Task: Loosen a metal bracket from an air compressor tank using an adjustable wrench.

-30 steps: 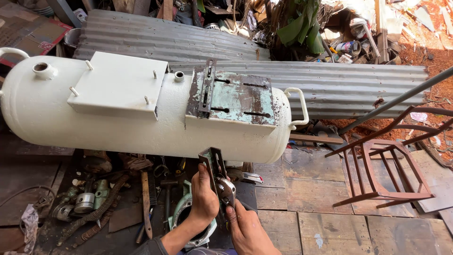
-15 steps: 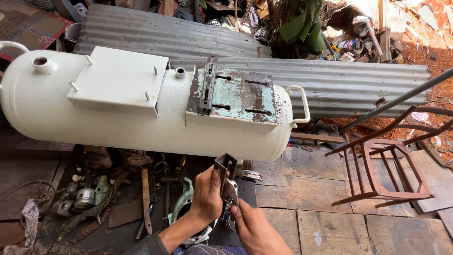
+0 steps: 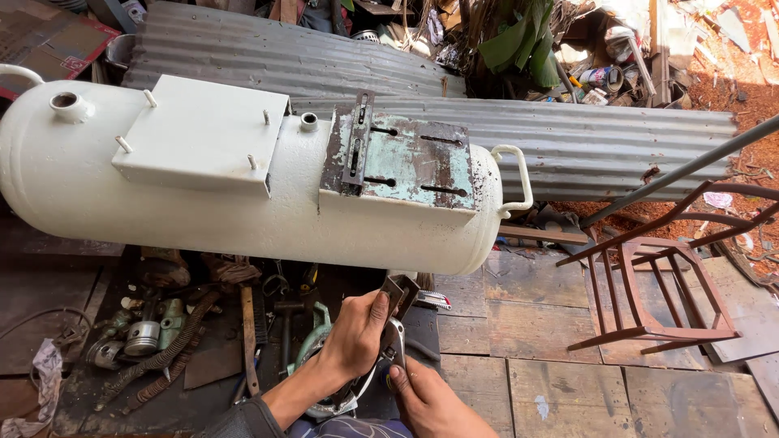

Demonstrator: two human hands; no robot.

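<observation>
A white cylindrical tank (image 3: 203, 211) lies on its side across the middle. On top it carries a white plate with studs (image 3: 199, 138) and a rusty slotted plate (image 3: 402, 162) with a dark metal bar (image 3: 357, 142) lying on it. Just below the tank's right end, my left hand (image 3: 357, 332) grips a dark metal bracket (image 3: 399, 294). My right hand (image 3: 430, 397) holds a shiny wrench (image 3: 395, 345) against the lower part of that bracket.
Corrugated metal sheets (image 3: 568, 138) lie behind the tank. A rusty metal chair frame (image 3: 657, 292) stands at right on wooden floor planks. Hand tools, a piston (image 3: 142, 337) and a hose lie on the floor at left. Scrap is piled at the top.
My hands and the bracket have shifted slightly right and down in view. The bracket is now tilted lower, closer to the tank's underside.
</observation>
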